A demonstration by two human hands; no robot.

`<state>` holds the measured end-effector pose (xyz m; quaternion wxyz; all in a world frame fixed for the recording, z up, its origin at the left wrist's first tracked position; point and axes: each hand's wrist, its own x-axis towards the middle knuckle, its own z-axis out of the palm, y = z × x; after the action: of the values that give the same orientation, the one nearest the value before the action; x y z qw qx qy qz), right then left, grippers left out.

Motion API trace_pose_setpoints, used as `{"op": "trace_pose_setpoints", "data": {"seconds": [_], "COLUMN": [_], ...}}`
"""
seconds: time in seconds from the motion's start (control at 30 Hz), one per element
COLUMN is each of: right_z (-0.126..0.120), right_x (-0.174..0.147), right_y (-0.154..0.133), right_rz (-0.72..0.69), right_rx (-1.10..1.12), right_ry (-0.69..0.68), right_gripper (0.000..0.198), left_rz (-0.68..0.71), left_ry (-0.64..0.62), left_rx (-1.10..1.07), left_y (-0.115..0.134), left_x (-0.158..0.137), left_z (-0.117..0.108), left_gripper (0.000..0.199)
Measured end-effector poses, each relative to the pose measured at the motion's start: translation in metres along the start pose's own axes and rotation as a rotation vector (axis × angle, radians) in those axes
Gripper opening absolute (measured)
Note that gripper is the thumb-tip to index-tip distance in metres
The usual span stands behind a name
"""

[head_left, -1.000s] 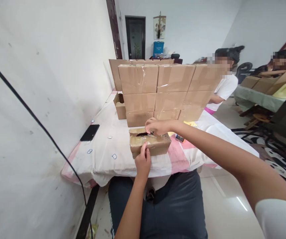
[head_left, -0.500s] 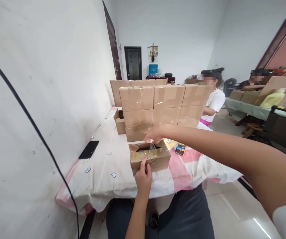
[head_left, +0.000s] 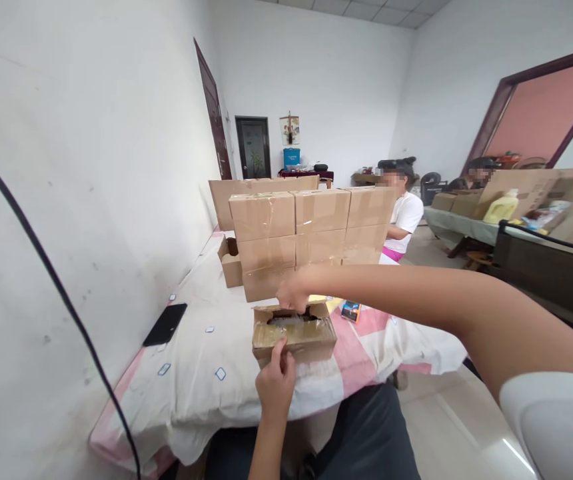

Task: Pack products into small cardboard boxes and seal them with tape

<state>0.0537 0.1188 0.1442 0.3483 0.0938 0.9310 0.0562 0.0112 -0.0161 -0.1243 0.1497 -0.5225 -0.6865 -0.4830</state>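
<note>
A small cardboard box (head_left: pixel 311 340) lies on the cloth-covered table in front of me, with a dark oval opening in its top and shiny clear tape (head_left: pixel 294 321) across it. My left hand (head_left: pixel 275 383) holds the box's near side, its fingertips against the top front edge. Above the opening, at the far edge, my right hand (head_left: pixel 295 290) is closed in a pinch, apparently on a loose piece of the clear tape. Its fingertips are partly hidden behind the hand.
Stacked taped cartons (head_left: pixel 266 217) stand just behind the box, with another open box (head_left: pixel 231 263) to their left. A black phone (head_left: pixel 165 325) lies near the wall. A small orange-and-blue packet (head_left: pixel 351 311) sits at right. A person in white (head_left: pixel 406 217) sits beyond the stack.
My right hand has shifted slightly left and down towards the opening; the clear tape stretched up to it before now lies lower. My left hand keeps to the box's front. The view has tilted up and turned right.
</note>
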Motion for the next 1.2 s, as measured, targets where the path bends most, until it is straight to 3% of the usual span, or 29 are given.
{"op": "trace_pose_setpoints", "data": {"seconds": [0.13,0.33,0.4,0.47,0.53,0.6,0.77,0.93,1.0,1.1,1.2], "right_z": [0.021,0.097,0.128,0.159,0.188,0.209,0.230,0.236,0.240,0.243,0.245], "right_x": [-0.036,-0.075,-0.075,-0.066,-0.052,-0.037,-0.015,-0.006,-0.002,0.003,0.005], "right_y": [-0.011,-0.040,-0.048,-0.053,-0.057,-0.063,-0.079,-0.089,-0.094,-0.101,-0.107], "right_rz": [-0.097,-0.350,-0.285,-0.131,0.010,0.066,0.073,0.094,0.081,0.076,0.078], "right_rx": [0.113,0.604,0.716,0.752,0.796,0.902,1.012,1.071,1.054,1.019,1.014], "right_ry": [0.132,0.626,0.834,1.002,1.060,1.058,1.204,1.342,1.406,1.477,1.515], "right_gripper": [0.019,0.043,0.049,0.056,0.070,0.074,0.067,0.072,0.072,0.071,0.072], "left_rz": [0.098,0.125,0.122,0.142,0.153,0.143,0.207,0.300,0.340,0.461,0.569], "left_ry": [-0.004,-0.075,-0.070,-0.054,-0.048,-0.068,-0.121,-0.090,-0.276,-0.671,-0.892], "left_rx": [0.000,-0.156,-0.128,-0.086,-0.050,-0.018,0.034,0.055,0.087,0.193,0.207], "left_y": [-0.016,-0.023,-0.019,-0.015,-0.013,-0.012,-0.010,0.018,0.036,0.055,0.058], "left_x": [-0.015,-0.043,-0.048,-0.052,-0.055,-0.058,-0.049,0.015,0.050,0.091,0.109], "left_z": [-0.024,-0.059,-0.066,-0.071,-0.073,-0.075,-0.098,-0.136,-0.142,-0.139,-0.134], "left_gripper": [0.027,0.031,0.031,0.029,0.028,0.028,0.021,0.021,0.016,0.027,0.028]}}
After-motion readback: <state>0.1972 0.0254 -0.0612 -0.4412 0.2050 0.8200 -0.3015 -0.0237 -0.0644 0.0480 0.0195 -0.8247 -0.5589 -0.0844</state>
